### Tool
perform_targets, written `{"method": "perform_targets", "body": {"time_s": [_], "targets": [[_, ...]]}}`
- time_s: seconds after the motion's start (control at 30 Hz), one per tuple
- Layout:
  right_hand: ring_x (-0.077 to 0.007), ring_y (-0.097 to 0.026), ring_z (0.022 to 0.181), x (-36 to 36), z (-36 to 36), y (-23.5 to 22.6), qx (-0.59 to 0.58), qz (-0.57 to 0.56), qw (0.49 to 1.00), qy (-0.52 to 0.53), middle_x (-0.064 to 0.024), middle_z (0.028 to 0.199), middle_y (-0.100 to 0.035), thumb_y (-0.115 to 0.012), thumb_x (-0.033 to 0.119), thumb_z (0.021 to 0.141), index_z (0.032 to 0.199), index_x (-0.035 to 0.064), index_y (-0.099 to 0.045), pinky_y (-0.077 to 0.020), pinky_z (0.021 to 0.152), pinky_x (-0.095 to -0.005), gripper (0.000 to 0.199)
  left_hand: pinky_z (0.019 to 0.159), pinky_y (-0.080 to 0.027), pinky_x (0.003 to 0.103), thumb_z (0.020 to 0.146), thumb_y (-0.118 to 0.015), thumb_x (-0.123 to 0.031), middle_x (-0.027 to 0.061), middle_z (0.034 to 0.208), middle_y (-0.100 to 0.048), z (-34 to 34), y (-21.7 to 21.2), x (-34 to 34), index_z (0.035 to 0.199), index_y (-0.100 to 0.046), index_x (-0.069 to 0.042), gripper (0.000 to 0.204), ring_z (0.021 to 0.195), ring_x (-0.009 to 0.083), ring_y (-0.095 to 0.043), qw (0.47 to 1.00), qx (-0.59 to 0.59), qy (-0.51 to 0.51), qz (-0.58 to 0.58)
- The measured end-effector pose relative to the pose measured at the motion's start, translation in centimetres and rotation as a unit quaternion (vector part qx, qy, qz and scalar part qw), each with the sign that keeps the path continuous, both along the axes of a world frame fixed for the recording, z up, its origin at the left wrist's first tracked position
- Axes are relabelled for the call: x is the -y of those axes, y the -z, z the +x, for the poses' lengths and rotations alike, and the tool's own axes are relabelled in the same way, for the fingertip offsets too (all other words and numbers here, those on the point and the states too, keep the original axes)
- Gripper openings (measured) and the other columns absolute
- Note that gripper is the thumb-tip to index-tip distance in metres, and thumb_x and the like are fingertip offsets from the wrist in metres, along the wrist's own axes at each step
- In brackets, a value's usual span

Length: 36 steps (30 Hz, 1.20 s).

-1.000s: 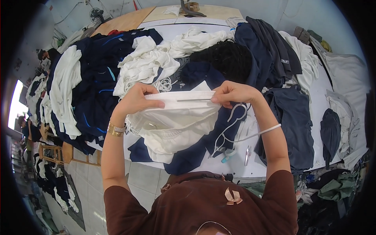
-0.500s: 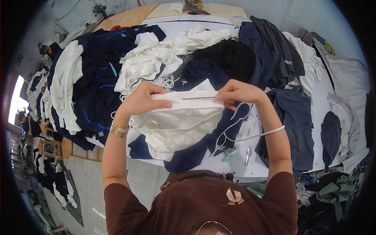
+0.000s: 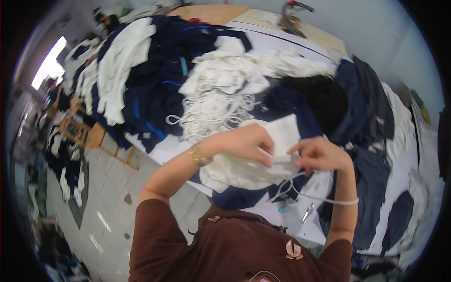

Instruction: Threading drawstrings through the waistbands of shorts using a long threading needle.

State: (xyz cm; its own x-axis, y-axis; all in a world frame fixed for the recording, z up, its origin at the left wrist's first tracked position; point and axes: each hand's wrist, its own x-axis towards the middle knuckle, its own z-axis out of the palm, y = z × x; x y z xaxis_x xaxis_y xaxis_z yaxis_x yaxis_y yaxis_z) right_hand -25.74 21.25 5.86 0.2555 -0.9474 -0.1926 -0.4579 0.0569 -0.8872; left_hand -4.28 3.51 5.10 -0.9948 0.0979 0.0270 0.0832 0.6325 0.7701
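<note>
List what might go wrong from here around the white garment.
The white cord lies across the right forearm, so it might snag or pull as the arm moves. The heap of white cords beside the white garment could catch and get dragged along. The small metal tool near the table's front edge might be knocked off.

1. Open strip: white tabletop (image 3: 164, 149) between navy clothes (image 3: 141, 87) and left forearm (image 3: 176, 174).
2. Obstacles: cord heap (image 3: 213, 113) beyond left hand (image 3: 245, 143), black pile (image 3: 324, 99) beyond right hand (image 3: 323, 155).
3. Gap beside right forearm (image 3: 346, 181): crossed by loose cord (image 3: 329, 200); snips (image 3: 307, 212) nearer the edge.
</note>
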Motion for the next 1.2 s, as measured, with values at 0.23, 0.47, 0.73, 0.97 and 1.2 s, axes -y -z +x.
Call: {"method": "perform_targets", "body": {"time_s": [0.23,0.47,0.73,0.97,1.2], "targets": [[-0.0181,-0.071,0.073,-1.4,0.4,1.5,0.121,0.049,0.989,0.069,-0.0199,0.120,-0.061,-0.064,0.006,0.089,0.070,-0.0080,-0.066,-0.0564,0.061,-0.0245,0.024,0.061,-0.047,0.032,0.077,-0.077,-0.030,0.0140,0.073,-0.068,0.8,1.8,-1.0,0.086,-0.070,0.001,0.033,0.065,0.0216,-0.064,0.999,0.008,-0.036,-0.027],[-0.0070,-0.056,0.055,-1.2,4.0,2.6,0.070,0.041,0.995,0.049,-0.0117,0.100,-0.066,-0.070,0.017,0.088,0.067,-0.0044,-0.065,-0.0436,0.049,-0.0206,0.030,0.054,-0.043,0.038,0.076,-0.076,-0.034,0.0155,0.064,-0.064,0.4,2.7,-4.2,0.077,-0.068,0.001,0.036,0.056,0.0307,-0.059,0.998,-0.014,-0.025,0.054],[-0.0027,-0.043,0.052,-3.3,2.5,0.6,-0.023,0.035,0.995,0.087,-0.0009,0.064,-0.056,-0.075,0.014,0.083,0.070,-0.0015,-0.063,-0.0320,0.045,-0.0227,0.024,0.056,-0.044,0.038,0.081,-0.073,-0.037,0.0156,0.069,-0.065,3.8,3.0,-3.1,0.087,-0.068,-0.002,0.036,0.062,0.0311,-0.062,0.993,-0.004,-0.100,-0.056],[-0.0021,-0.054,0.056,-2.0,6.6,0.1,0.061,-0.043,0.979,0.190,-0.0080,0.097,-0.065,-0.078,0.007,0.078,0.119,0.0025,-0.060,-0.0419,0.048,-0.0164,0.045,0.057,-0.045,0.036,0.084,-0.070,-0.029,0.0156,0.068,-0.065,3.1,3.7,-4.7,0.087,-0.069,-0.002,0.027,0.061,0.0301,-0.062,0.993,-0.015,-0.049,0.106],[-0.0066,-0.054,0.055,-2.6,5.9,-0.8,-0.103,-0.052,0.979,0.171,-0.0057,0.067,-0.064,-0.077,0.014,0.078,0.101,0.0025,-0.069,-0.0419,0.051,-0.0216,0.027,0.081,-0.047,0.039,0.073,-0.078,-0.017,0.0122,0.100,-0.062,4.5,4.6,-4.3,0.107,-0.060,-0.006,0.040,0.094,0.0312,-0.060,0.945,-0.192,-0.229,-0.130]]}}
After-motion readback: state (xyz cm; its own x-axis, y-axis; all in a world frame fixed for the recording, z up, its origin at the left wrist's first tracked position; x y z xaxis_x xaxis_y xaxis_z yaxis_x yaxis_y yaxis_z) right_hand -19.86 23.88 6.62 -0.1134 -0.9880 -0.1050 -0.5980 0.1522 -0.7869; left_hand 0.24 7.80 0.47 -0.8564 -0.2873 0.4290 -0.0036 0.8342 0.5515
